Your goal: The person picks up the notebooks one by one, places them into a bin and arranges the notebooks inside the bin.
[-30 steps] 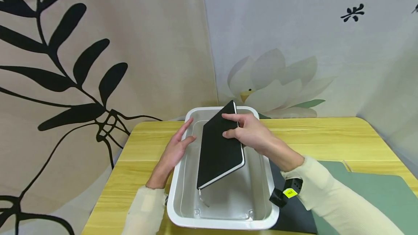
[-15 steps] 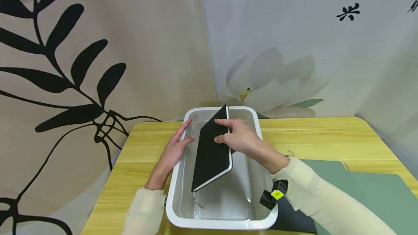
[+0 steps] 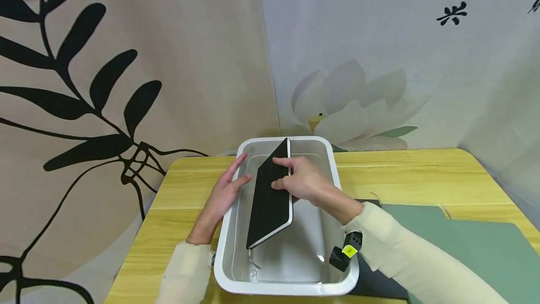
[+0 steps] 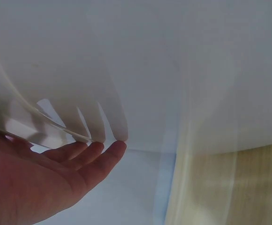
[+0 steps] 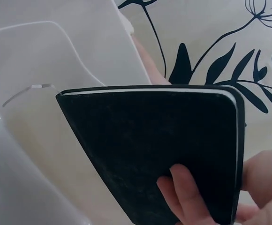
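Note:
My right hand grips a black hardcover notebook by its right edge, thumb and index finger on the near cover. In the right wrist view, other fingers lie across the notebook's opposite cover. Tilted steeply, the notebook stands inside a white plastic basin, its spine side toward the left wall. A thin ribbon bookmark trails from its lower corner. My left hand holds the basin's left rim, thumb over the inside; the left wrist view shows fingertips against the outer wall.
Right of the basin, green notebooks lie on the yellow wooden table, with a black cover partly beneath the right forearm. A printed curtain hangs behind the table.
My right hand has carried the notebook left and slightly down inside the basin, turning it more edge-on. The left hand keeps its place on the rim.

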`<action>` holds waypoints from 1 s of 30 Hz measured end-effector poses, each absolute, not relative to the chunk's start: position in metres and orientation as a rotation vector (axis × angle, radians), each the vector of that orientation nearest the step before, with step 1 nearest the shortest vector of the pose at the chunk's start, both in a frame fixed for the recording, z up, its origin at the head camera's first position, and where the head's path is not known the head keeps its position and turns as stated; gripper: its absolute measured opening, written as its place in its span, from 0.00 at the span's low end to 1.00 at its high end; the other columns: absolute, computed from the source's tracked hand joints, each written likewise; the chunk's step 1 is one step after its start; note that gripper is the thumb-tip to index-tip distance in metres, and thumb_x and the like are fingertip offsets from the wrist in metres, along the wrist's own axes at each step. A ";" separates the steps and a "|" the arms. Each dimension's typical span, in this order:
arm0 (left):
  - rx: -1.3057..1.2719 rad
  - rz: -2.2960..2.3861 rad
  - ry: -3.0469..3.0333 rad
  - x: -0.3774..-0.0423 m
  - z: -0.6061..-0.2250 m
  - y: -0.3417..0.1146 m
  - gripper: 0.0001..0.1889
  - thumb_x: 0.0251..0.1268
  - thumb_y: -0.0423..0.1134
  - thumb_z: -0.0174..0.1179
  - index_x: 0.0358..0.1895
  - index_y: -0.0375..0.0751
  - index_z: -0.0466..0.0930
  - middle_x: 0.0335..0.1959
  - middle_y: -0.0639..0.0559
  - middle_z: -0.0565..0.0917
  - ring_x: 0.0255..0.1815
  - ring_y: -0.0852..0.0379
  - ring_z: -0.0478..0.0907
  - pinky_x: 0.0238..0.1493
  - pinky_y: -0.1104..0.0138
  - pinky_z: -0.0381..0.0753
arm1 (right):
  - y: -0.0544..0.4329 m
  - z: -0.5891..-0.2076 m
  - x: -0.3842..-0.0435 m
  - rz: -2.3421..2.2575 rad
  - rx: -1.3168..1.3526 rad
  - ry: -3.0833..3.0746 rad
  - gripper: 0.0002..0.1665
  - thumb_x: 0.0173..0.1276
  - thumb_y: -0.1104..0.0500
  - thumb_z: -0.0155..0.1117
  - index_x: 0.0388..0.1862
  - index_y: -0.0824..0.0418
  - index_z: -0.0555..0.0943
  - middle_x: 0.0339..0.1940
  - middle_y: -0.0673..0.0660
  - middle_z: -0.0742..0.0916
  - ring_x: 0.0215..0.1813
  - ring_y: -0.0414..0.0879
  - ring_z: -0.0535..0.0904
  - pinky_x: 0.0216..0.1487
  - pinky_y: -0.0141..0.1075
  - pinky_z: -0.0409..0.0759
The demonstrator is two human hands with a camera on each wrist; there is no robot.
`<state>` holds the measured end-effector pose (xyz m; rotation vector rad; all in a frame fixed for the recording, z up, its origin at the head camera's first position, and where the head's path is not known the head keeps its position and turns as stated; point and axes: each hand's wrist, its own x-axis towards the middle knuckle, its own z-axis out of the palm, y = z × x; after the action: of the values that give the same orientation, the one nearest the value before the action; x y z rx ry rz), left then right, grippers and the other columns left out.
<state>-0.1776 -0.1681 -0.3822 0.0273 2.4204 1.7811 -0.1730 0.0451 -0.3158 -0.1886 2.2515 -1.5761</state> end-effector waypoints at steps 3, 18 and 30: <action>0.020 1.767 2.425 -0.178 -0.382 -0.168 0.31 0.74 0.45 0.52 0.76 0.69 0.57 0.80 0.53 0.54 0.72 0.41 0.62 0.61 0.37 0.69 | 0.042 -0.319 -0.172 -1.579 -0.181 2.240 0.39 0.62 0.68 0.68 0.72 0.57 0.71 0.46 0.62 0.88 0.33 0.48 0.88 0.27 0.40 0.84; 0.041 1.756 2.431 -0.178 -0.382 -0.168 0.30 0.76 0.46 0.50 0.77 0.68 0.56 0.81 0.56 0.50 0.77 0.44 0.52 0.66 0.32 0.59 | 0.035 -0.332 -0.171 -1.559 -0.194 2.208 0.36 0.61 0.72 0.66 0.69 0.59 0.74 0.44 0.64 0.88 0.36 0.50 0.88 0.28 0.43 0.85; 0.026 1.753 2.420 -0.177 -0.381 -0.168 0.30 0.75 0.47 0.50 0.76 0.70 0.56 0.81 0.54 0.50 0.75 0.42 0.55 0.65 0.35 0.62 | 0.035 -0.336 -0.171 -1.524 -0.205 2.196 0.35 0.62 0.72 0.64 0.70 0.60 0.74 0.42 0.64 0.89 0.36 0.50 0.88 0.28 0.42 0.85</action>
<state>-0.1769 -0.1681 -0.3806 0.0260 2.4204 1.7534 -0.1712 0.0352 -0.3363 -0.2047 2.1957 -1.5239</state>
